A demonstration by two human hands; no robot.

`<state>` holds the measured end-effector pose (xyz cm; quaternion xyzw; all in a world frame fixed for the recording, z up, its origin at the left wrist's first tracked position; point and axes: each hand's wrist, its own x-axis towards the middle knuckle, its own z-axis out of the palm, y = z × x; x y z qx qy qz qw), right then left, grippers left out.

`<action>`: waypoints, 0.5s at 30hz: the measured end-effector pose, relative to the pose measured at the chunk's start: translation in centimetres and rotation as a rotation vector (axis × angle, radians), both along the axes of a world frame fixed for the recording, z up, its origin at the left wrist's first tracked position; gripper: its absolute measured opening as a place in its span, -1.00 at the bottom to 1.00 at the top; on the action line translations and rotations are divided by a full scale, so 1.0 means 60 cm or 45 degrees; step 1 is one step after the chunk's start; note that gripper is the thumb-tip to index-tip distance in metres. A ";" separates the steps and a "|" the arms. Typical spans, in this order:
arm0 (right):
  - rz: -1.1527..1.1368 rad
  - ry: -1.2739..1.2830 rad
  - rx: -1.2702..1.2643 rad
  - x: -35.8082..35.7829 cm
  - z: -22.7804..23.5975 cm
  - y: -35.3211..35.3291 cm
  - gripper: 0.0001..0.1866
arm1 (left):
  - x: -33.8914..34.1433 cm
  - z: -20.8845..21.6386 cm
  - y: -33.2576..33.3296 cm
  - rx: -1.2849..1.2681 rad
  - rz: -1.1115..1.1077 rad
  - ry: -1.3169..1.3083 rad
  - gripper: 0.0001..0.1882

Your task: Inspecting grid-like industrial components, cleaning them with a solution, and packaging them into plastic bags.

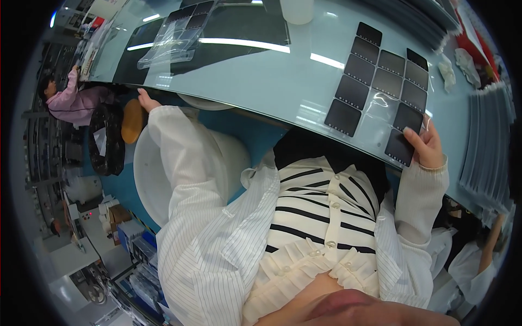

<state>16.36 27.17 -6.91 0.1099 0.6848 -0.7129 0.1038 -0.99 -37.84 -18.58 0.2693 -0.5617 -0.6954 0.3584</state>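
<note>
At the table's near right edge, my right hand (pixel 429 145) pinches the lower corner of a clear plastic sheet with dark rectangular pieces (pixel 387 82). Its thumb lies on the corner piece (pixel 399 146), and its fingers are at the sheet's right side. Some pockets show clear between the dark rectangles. Over on the left, my left hand (pixel 149 101) is by the table's near edge, above a white bin. Only a little of its fingers shows, and whether it holds anything cannot be made out.
On the glass-topped table (pixel 261 81) lie more clear sleeves (pixel 171 41) and a white container (pixel 297 11). Stacked grey sheets (pixel 486 146) line the right side, with crumpled white material (pixel 466 65) near them. Below stand a white bin (pixel 149 168) and a black-bagged bin (pixel 106 144). A person in pink (pixel 73 103) is at far left.
</note>
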 end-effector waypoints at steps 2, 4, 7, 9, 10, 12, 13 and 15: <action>-0.280 0.127 -0.165 0.001 -0.013 -0.008 -0.36 | -0.038 0.055 0.050 -0.484 0.220 -0.185 -0.24; -0.294 0.143 -0.168 0.009 -0.022 0.009 -0.36 | -0.061 0.098 0.083 -0.776 0.151 -0.248 -0.18; -0.270 0.183 -0.207 0.011 -0.020 -0.003 -0.34 | -0.132 0.098 -0.006 -1.240 -0.114 -0.683 -0.05; -0.322 0.218 -0.215 0.015 -0.027 0.004 -0.32 | -0.187 0.095 -0.013 -1.497 -0.195 -1.169 0.05; -0.258 0.229 -0.163 0.016 -0.039 0.011 -0.31 | -0.201 0.103 -0.041 -1.428 -0.169 -1.116 0.07; -0.288 0.262 -0.165 0.021 -0.035 0.006 -0.31 | -0.232 0.129 -0.077 -1.306 -0.178 -1.002 0.12; -0.345 0.262 -0.149 0.022 -0.035 0.006 -0.31 | -0.246 0.132 -0.077 -1.237 -0.223 -0.943 0.14; -0.314 0.254 -0.168 0.023 -0.041 0.013 -0.32 | -0.270 0.132 -0.058 -1.203 -0.314 -1.007 0.15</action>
